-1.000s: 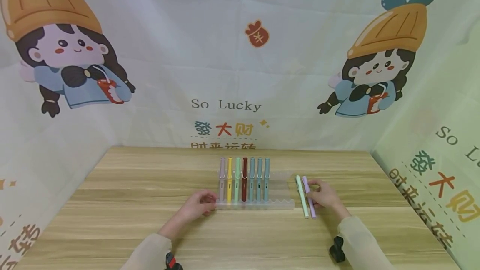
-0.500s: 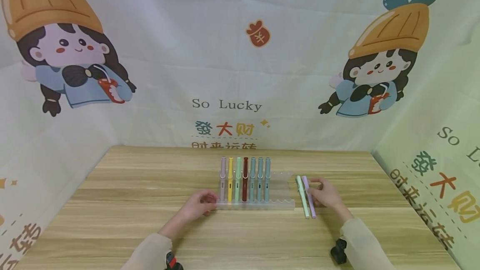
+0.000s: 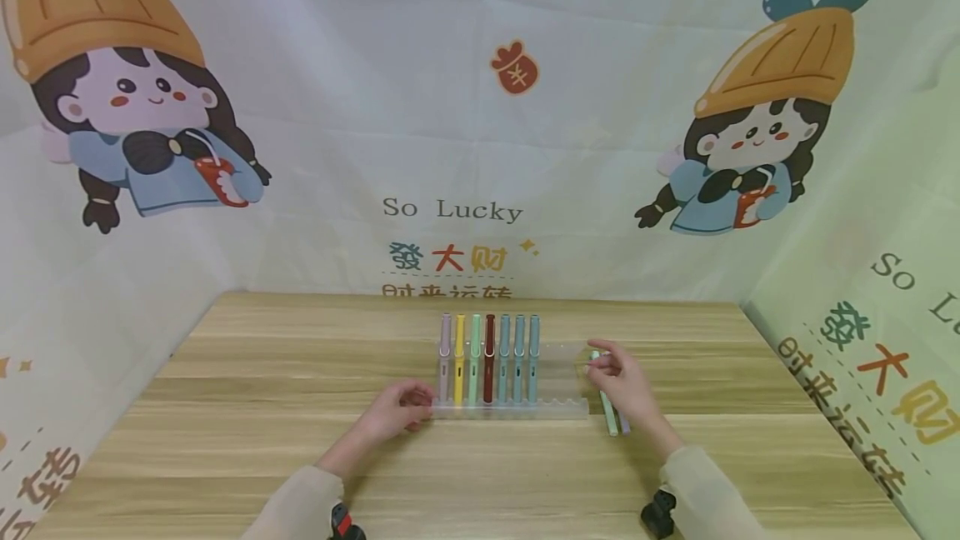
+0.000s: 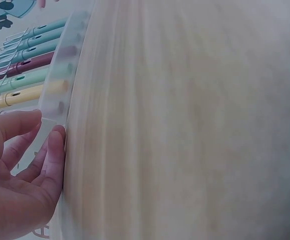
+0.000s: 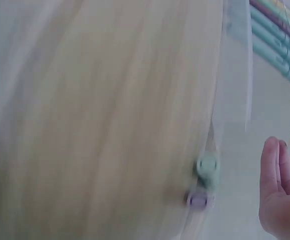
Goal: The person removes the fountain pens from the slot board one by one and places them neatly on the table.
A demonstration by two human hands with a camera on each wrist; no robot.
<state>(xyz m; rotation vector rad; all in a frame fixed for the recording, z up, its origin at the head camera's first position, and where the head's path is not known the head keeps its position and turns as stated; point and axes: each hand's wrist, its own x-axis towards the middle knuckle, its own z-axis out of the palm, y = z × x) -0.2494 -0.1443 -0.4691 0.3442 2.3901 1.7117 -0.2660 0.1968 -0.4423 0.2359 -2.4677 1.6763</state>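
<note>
Left hand: the left hand (image 3: 397, 411) rests at the near left corner of the clear pen rack (image 3: 558, 409), at about 9 o'clock from the rack's middle. In the left wrist view its fingers (image 4: 52, 155) lie loosely bent against the rack's edge, touching it without closing round anything.

Right hand: the right hand (image 3: 618, 377) hovers over the two loose pens, at about 3 o'clock from the rack. Thumb and forefinger come together near the top end of the mint pen; whether they actually pinch it I cannot tell. In the right wrist view the fingers (image 5: 274, 180) look relaxed and the view is blurred.

Mint pen: the mint pen (image 3: 608, 415) lies flat on the table (image 3: 262, 373), just beside the rack's right end, its length running from 12 to 6 o'clock, the upper part hidden by the hand.

Lilac pen: the lilac pen (image 3: 624, 423) lies just beside the mint pen at its 3 o'clock, mostly covered by the hand; only the near end shows.

Rack: seven pens (image 3: 489, 357) fill its left slots side by side: pink, yellow, mint, dark red, then three teal. The right slots hold none.

Backdrop: a printed cloth (image 3: 450, 211) with cartoon figures and "So Lucky" hangs at 12 o'clock behind the table.
</note>
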